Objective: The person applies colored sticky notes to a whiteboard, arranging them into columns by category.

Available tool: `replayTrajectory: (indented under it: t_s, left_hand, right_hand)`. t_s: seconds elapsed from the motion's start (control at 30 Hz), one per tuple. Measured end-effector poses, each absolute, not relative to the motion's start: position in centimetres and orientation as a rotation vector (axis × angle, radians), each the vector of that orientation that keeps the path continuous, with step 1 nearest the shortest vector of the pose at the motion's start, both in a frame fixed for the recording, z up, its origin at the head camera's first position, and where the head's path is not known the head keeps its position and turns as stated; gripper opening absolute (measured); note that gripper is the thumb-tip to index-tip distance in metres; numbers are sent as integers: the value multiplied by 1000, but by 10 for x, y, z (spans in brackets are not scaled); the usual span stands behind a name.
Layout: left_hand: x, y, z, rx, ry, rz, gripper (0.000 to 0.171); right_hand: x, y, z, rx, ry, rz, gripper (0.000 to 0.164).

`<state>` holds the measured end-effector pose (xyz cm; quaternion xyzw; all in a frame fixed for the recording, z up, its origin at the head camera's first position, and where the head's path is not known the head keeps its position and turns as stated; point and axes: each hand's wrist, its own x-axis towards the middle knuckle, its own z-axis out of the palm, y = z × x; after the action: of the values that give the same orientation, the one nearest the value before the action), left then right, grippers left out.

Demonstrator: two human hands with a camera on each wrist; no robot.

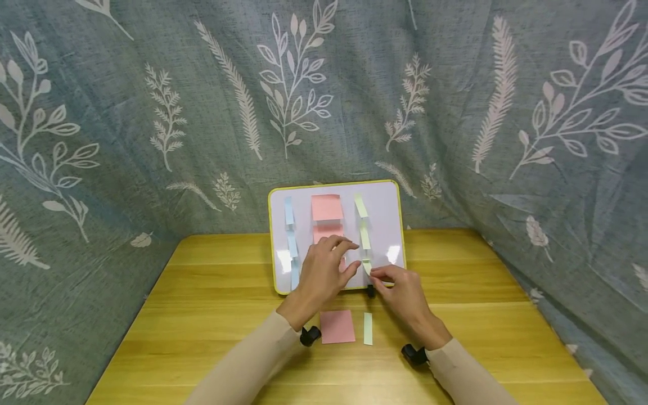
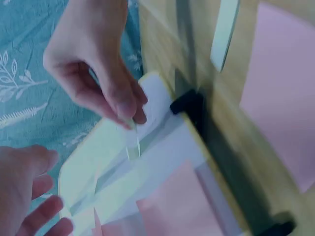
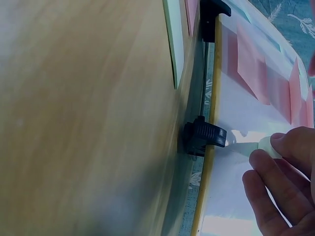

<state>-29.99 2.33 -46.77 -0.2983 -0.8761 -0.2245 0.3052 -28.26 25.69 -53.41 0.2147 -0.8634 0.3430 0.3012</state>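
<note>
A whiteboard [image 1: 382,225] with a yellow rim leans upright at the back of the table. My right hand [image 1: 407,295] pinches the loose lower end of a pale green sticky strip [image 1: 367,268], the lowest in the right-hand column on the board. In the left wrist view, that strip [image 2: 133,148] runs from the pinching fingertips to the board's surface. My left hand [image 1: 324,270] hovers before the board with fingers spread and bent a little, holding nothing. It covers part of the pink sticky notes [image 1: 327,207] in the middle column. Blue strips [image 1: 289,211] form the left column.
On the table before the board lie a pink sticky-note pad [image 1: 337,326] and a pale green strip pad [image 1: 368,328]. Black clips [image 3: 204,136] of a stand grip the board's lower edge. A patterned curtain [image 1: 354,112] hangs behind and on both sides.
</note>
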Motion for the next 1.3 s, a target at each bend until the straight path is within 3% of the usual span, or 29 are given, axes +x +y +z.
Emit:
replayTrajectory:
  t_s: [0.4, 0.77, 1.3]
  left_hand:
    - [-330, 46, -481, -722, -2366, -379, 62]
    - [-341, 67, -498, -545, -2466, -209, 104]
    - [-352, 70, -511, -560, -2507, -258, 108]
  right_hand:
    - [-281, 261, -537, 589, -2297, 849, 16]
    - [-282, 262, -540, 608, -2306, 817, 17]
    - [-285, 265, -540, 611, -2377, 801, 13]
